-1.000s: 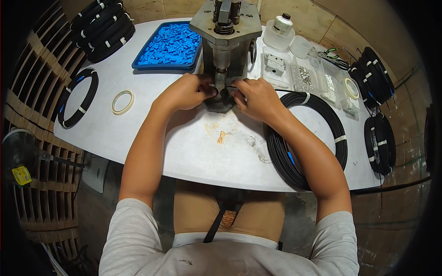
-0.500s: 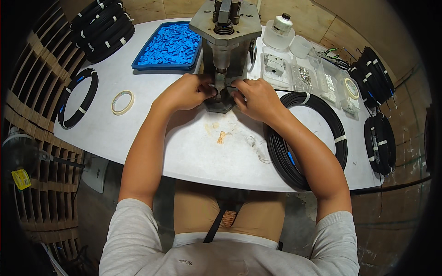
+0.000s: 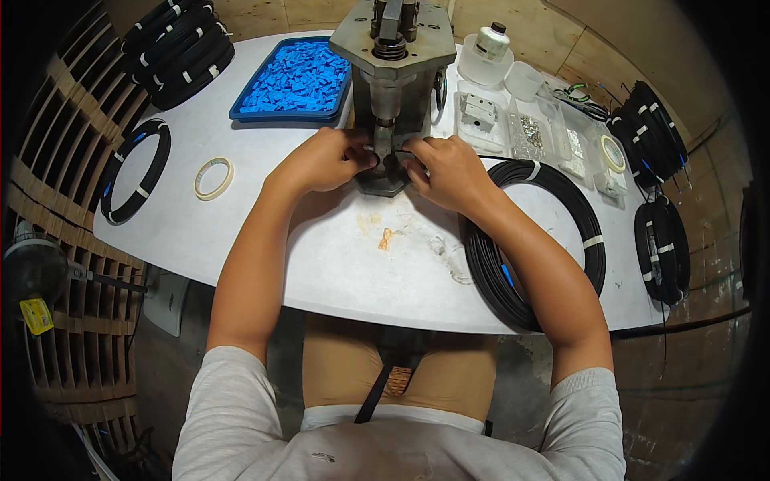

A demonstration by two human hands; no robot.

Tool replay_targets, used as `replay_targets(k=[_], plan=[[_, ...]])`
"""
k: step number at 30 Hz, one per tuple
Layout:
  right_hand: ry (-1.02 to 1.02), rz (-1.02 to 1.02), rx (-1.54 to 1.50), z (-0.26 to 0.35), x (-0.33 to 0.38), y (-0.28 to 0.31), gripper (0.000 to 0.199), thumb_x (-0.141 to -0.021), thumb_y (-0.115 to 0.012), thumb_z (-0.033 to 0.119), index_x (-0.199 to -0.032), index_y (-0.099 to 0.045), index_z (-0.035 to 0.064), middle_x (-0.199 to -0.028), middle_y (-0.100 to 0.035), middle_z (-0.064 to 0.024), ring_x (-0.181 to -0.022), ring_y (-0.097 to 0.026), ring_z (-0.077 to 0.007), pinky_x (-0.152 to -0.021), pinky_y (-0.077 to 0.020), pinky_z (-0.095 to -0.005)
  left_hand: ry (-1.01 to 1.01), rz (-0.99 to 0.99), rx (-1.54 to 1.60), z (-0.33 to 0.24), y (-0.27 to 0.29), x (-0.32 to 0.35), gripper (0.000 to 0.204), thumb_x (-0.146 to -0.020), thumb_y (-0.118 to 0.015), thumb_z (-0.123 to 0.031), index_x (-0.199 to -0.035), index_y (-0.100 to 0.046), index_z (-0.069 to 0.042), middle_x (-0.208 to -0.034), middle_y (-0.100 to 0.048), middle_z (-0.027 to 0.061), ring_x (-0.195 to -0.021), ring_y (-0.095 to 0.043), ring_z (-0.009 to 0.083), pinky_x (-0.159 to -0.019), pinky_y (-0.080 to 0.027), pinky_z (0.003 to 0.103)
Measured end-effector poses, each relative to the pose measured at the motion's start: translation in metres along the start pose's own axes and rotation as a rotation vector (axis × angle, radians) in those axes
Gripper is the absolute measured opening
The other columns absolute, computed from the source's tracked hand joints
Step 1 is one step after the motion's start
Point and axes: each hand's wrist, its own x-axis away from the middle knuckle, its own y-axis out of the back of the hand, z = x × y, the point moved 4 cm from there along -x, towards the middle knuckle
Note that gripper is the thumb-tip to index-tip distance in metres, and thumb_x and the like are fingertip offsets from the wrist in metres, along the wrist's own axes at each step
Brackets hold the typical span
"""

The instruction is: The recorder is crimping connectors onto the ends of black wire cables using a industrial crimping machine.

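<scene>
A grey metal bench press (image 3: 391, 80) stands at the far middle of the table, its ram down near the base. My left hand (image 3: 325, 163) is at the left side of the press's lower tooling, fingers curled together; what they hold is hidden. On the other side, my right hand (image 3: 449, 170) pinches the end stretch of a black cable, its tip hidden at the tooling. That cable leads back to a large black cable coil (image 3: 595, 216), bound with white ties, lying under my right forearm.
Behind my left hand sits a blue tray (image 3: 241, 120) of small blue pieces. A tape roll (image 3: 214, 179) and a smaller cable coil (image 3: 116, 210) lie at left. Clear bins (image 3: 525, 132) of metal parts and a white bottle (image 3: 492, 44) stand right of the press. More coils (image 3: 662, 252) edge the table.
</scene>
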Motion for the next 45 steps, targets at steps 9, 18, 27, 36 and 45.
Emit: replay_targets(k=[9,18,27,36,45], plan=[[0.011,-0.007,0.002,-0.0003,0.0001,-0.0008,0.021,-0.089,-0.074,0.016,-0.107,-0.071,0.0055,-0.080,-0.072,-0.0149,-0.076,-0.071,-0.0357,-0.075,-0.0552,-0.0460,-0.006,0.003,0.009,0.0023,-0.0013,-0.0008,0.033,-0.095,-0.071,-0.017,-0.125,-0.074,-0.005,-0.106,-0.079,0.0224,-0.098,-0.076,0.0354,-0.090,-0.058,0.040],[0.003,-0.005,-0.006,0.0010,-0.0005,0.0008,0.020,-0.088,-0.074,0.016,-0.104,-0.071,0.0047,-0.080,-0.072,-0.0156,-0.076,-0.072,-0.0358,-0.075,-0.0558,-0.0455,-0.013,-0.012,0.007,0.0019,-0.0007,-0.0002,0.032,-0.095,-0.072,-0.017,-0.123,-0.074,-0.004,-0.106,-0.079,0.0219,-0.098,-0.076,0.0356,-0.090,-0.058,0.040],[0.005,0.005,-0.004,0.0001,-0.0001,-0.0004,0.021,-0.088,-0.074,0.016,-0.105,-0.071,0.0045,-0.080,-0.072,-0.0157,-0.077,-0.071,-0.0360,-0.075,-0.0551,-0.0461,-0.006,0.003,0.019,0.0032,-0.0017,-0.0012,0.032,-0.095,-0.072,-0.017,-0.124,-0.074,-0.003,-0.106,-0.079,0.0222,-0.097,-0.076,0.0353,-0.090,-0.057,0.040],[0.011,0.014,0.008,0.0007,-0.0006,-0.0001,0.021,-0.089,-0.074,0.017,-0.105,-0.071,0.0045,-0.079,-0.072,-0.0156,-0.076,-0.071,-0.0359,-0.074,-0.0550,-0.0464,-0.017,-0.008,0.004,0.0026,-0.0006,-0.0006,0.032,-0.095,-0.072,-0.017,-0.124,-0.074,-0.003,-0.105,-0.079,0.0225,-0.097,-0.076,0.0360,-0.089,-0.058,0.040],[0.032,-0.004,0.009,0.0008,-0.0006,0.0003,0.021,-0.088,-0.074,0.017,-0.105,-0.071,0.0041,-0.078,-0.071,-0.0159,-0.075,-0.071,-0.0369,-0.072,-0.0559,-0.0468,-0.008,0.006,-0.003,0.0006,-0.0006,-0.0005,0.032,-0.095,-0.071,-0.017,-0.123,-0.075,-0.003,-0.106,-0.079,0.0226,-0.098,-0.076,0.0358,-0.090,-0.058,0.040]])
